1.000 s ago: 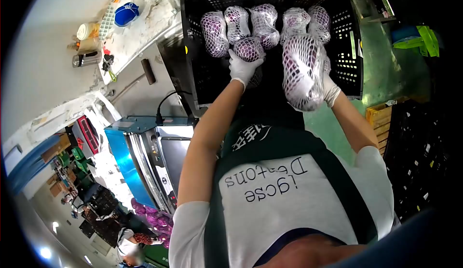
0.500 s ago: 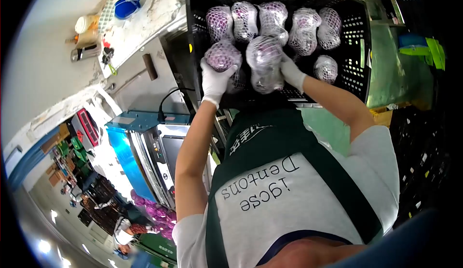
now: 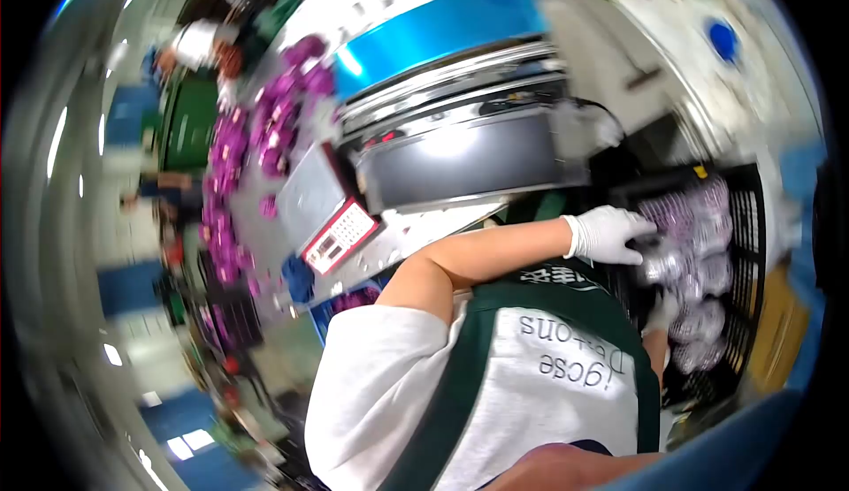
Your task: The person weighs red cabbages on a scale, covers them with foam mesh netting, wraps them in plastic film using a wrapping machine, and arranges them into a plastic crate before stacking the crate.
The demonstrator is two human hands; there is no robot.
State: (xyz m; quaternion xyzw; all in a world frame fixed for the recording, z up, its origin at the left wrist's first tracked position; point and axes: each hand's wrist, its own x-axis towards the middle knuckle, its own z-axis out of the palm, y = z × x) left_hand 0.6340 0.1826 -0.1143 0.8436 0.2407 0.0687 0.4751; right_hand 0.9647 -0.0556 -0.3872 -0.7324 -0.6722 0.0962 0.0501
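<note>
My left hand (image 3: 610,235), in a white glove, reaches over the near side of a black plastic crate (image 3: 752,226). Its fingers are apart, close to a net-wrapped pack (image 3: 663,266) of purplish round produce under clear film. I cannot tell whether they touch it. Lower down, my right hand (image 3: 661,312), also gloved, is beside the same pack; blur and the packs hide its fingers. Several similar packs (image 3: 703,321) lie in the crate, in white foam netting. The exact kind of produce is not clear.
Left of the crate stands a wrapping machine (image 3: 460,164) with a blue film roll (image 3: 442,36). A red-and-grey scale (image 3: 340,235) sits on the metal table, with many purple items (image 3: 225,182) beyond. Another person (image 3: 199,45) is at the far upper left.
The view has swung left, so the crate now appears at the right and the machine and table fill the middle. My left hand has come off the pack it was around.
</note>
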